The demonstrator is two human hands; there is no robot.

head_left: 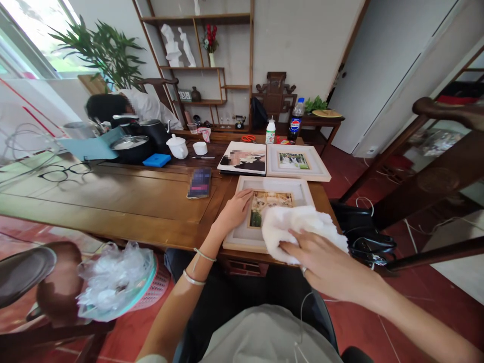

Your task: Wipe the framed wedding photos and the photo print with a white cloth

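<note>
Risk, judged: the picture frame (pixel 242 237) lay at the near right corner of the table (pixel 132 201), its near side right at the table's edge. A sideways push through the cloth (pixel 302 227) could have slid it off toward the lap or the floor. Only the left hand (pixel 234 209) pinned it, so a lifted palm would have left it free. Grit caught in the cloth could have scratched the front. Whether the front was glazed could not be told.

Frame: pale, wide-bordered, lying flat and face up, with a small colour photo (pixel 264 204) at its centre. The lower right part was hidden under the bunched white cloth.

Left hand: open, fingers flat on the left border, their tips at the photo's edge, gripping nothing.
Right hand (pixel 321 262): palm down, fingers stretched over the cloth, pressing on it rather than clutching it.

Around: two more pictures (pixel 298 174) lay just beyond, a phone (pixel 199 182) to the left, bottles (pixel 295 121) at the far edge. A black bag (pixel 363 237) sat beside the corner. Another person (pixel 113 106) was at the far left end.
</note>
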